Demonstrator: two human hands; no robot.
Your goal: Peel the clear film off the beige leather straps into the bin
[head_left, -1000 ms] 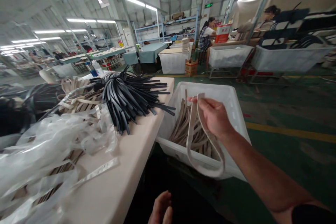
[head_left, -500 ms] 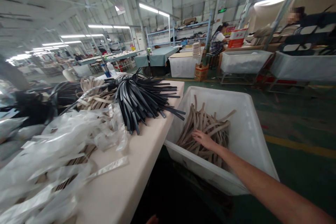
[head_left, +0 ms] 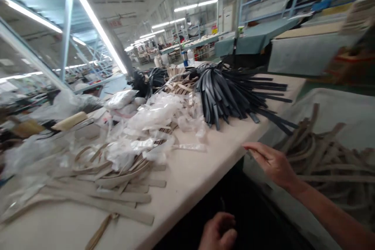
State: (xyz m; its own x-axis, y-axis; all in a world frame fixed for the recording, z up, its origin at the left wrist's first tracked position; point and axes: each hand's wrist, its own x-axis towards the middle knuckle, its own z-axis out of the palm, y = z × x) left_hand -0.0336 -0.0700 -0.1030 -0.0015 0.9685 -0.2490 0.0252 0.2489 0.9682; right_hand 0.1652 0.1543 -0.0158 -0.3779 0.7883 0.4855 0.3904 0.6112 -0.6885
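Observation:
My right hand (head_left: 271, 162) is closed, thumb and fingers pressed together, above the gap between the table edge and a white bin (head_left: 331, 95). Whatever it pinches, if anything, is too blurred to make out. Loose beige-brown strips (head_left: 316, 152) lie in the bin behind that wrist. Low in the picture, my left hand (head_left: 218, 232) has its fingers curled in front of my dark clothing; what is inside them cannot be seen. A bundle of black strips (head_left: 225, 91) fans over the far end of the table (head_left: 187, 179), some tips sticking out past its edge.
Clear plastic bags (head_left: 158, 113) are heaped on the table. More beige strips (head_left: 117, 199) lie flat at the near left. Behind stand a bottle (head_left: 184, 58), a table with a blue-green cover (head_left: 258, 39), and a pale bin (head_left: 304, 54).
My view has swung left. My right hand has come up out of the bin, and its fingers have closed. More of my left hand now shows at the bottom.

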